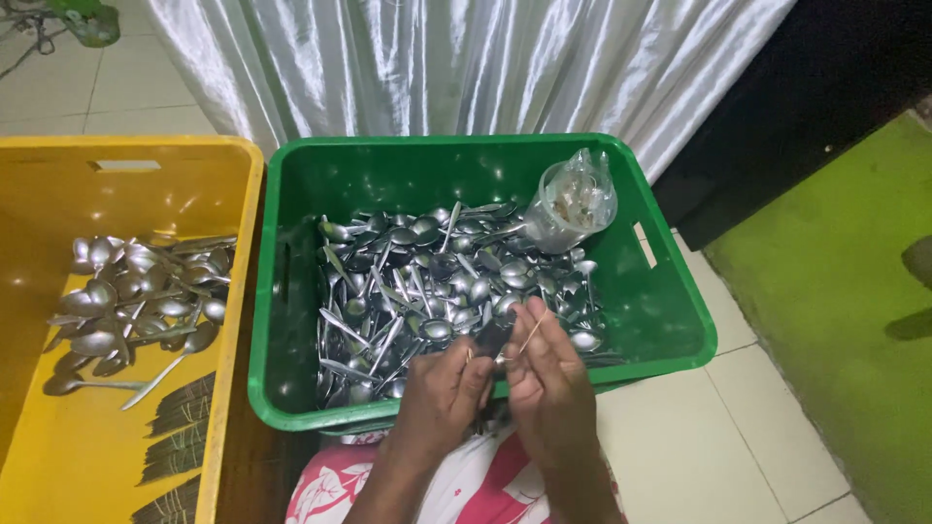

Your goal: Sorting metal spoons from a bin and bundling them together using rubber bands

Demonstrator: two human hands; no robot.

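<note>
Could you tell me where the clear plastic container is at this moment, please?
In the head view, the clear plastic container sits in the far right corner of the green crate, resting on the pile of metal spoons.

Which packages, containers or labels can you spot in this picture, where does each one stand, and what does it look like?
Clear crumpled plastic bag: back right corner of the green crate, on the spoons, small pale items inside.
Green rectangular plastic crate: centre, full of shiny metal spoons.
Yellow rectangular plastic crate: left, holding spoons and dark bundled packs.
No labels, signs or screens visible.
</note>
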